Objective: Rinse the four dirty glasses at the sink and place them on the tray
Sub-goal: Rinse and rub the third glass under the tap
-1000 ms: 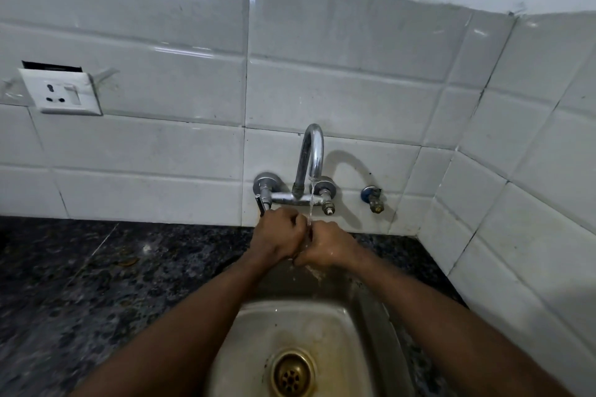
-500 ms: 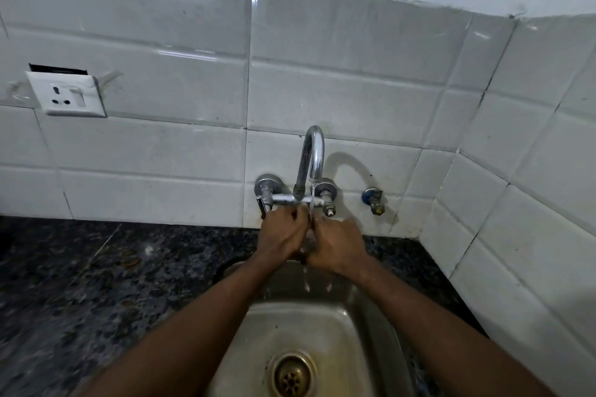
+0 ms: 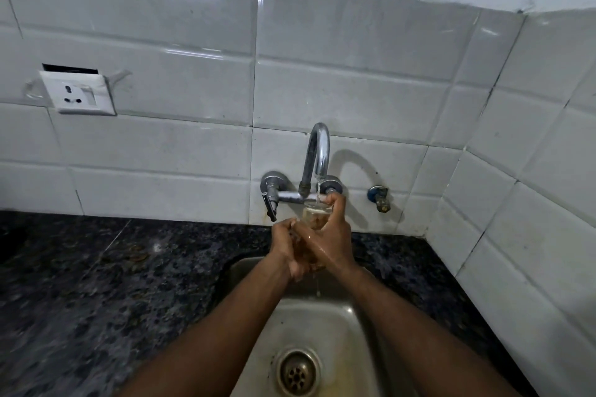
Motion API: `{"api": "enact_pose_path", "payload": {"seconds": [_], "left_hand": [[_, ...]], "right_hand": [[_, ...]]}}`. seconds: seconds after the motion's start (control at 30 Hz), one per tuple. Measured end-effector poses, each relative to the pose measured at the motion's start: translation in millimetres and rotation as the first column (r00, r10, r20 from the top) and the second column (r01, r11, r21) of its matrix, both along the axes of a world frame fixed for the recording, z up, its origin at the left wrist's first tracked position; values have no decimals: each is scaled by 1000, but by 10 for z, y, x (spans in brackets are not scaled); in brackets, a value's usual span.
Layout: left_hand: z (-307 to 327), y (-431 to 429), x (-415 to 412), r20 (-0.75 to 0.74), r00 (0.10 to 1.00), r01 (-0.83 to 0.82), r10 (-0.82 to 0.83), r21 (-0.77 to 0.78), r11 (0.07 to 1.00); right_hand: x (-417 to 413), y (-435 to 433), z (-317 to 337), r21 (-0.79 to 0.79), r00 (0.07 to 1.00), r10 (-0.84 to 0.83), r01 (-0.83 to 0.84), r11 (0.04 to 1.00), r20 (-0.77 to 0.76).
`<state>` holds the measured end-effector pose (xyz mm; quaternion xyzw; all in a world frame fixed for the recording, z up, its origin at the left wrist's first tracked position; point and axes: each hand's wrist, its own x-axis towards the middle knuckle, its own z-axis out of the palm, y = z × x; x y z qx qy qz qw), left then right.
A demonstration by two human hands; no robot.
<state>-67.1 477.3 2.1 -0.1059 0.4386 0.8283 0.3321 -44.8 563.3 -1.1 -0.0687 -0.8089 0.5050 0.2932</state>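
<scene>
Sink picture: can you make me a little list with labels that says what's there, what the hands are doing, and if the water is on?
place: stainless steel sink basin set in a dark speckled stone counter
water: running from the curved chrome tap
being rinsed: small clear drinking glass, upright under the stream
right hand: wrapped around the glass
left hand: pressed against the glass from the other side
drain: round metal drain, open
wall: white tiles, white wall socket
tray and other glasses: not in view
</scene>
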Motion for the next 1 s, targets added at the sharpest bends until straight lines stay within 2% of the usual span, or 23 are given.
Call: {"api": "enact_pose_path", "payload": {"seconds": [0.07,0.13,0.2,0.23,0.27,0.3,0.37,0.43,0.47,0.5,0.53,0.57,0.6,0.63,0.67,0.7,0.73,0.8,0.87,0.9,0.93,1.0], "left_hand": [[8,30,-6,1,997,-80,80,17,997],[-17,73,-32,-81,973,-220,216,-58,974],[6,69,-63,-294,899,-409,325,-292,865],[25,24,-80,-457,837,-499,302,-408,765],[32,-23,-103,-617,756,-573,218,-463,676],[22,-68,-117,-734,667,-626,129,-459,631],[-23,-145,-129,-861,508,-664,15,-381,643],[-83,-205,-88,-949,315,-679,-34,-250,691],[-111,-210,-67,-966,252,-682,-63,-223,697],[-146,-196,-84,-964,257,-677,-72,-233,698],[-163,-180,-128,-938,338,-652,-79,-294,699],[-165,-155,-197,-866,493,-583,-84,-400,707],[-130,-129,-267,-742,662,-473,-102,-519,712],[-76,-117,-321,-600,790,-357,-123,-614,704],[-29,-112,-359,-515,845,-293,-147,-673,679],[1,-116,-389,-482,862,-271,-158,-700,661],[32,-130,-407,-482,863,-283,-152,-709,646],[77,-141,-372,-469,865,-260,-179,-723,640],[46,-100,-355,-461,857,-231,-230,-742,629],[62,-89,-308,-501,825,-256,-260,-743,619],[66,-66,-268,-582,759,-316,-291,-721,617],[50,-75,-190,-789,542,-486,-288,-574,659]], "right_hand": [[-31,-37,53,-43,997,-68,67,997,-24],[-55,-55,110,-49,992,-130,129,990,-8],[-74,-14,156,8,988,-140,140,990,69],[-79,27,173,18,984,-117,115,993,136],[-65,74,204,-22,977,-52,58,998,205],[-49,122,229,-89,958,40,-16,996,283],[-26,164,279,-152,896,148,-91,984,419],[-28,127,316,-122,883,76,-21,992,463],[-39,95,328,-89,892,20,23,996,451],[-52,78,322,-30,907,-25,41,999,420],[-48,71,301,60,930,-62,43,997,361],[-38,81,259,184,959,-84,34,982,271],[-3,96,229,323,983,-79,22,946,164],[26,129,199,456,997,-32,-4,890,72],[37,176,172,567,998,52,-64,821,36],[42,232,180,643,988,135,-151,751,74],[41,275,217,660,965,195,-263,704,177],[30,329,321,627,874,242,-474,618,422],[0,329,375,730,838,151,-533,428,524],[-2,315,411,769,852,102,-510,385,514],[-4,301,448,776,858,68,-492,395,510],[-15,299,520,639,814,103,-520,566,571]]}}
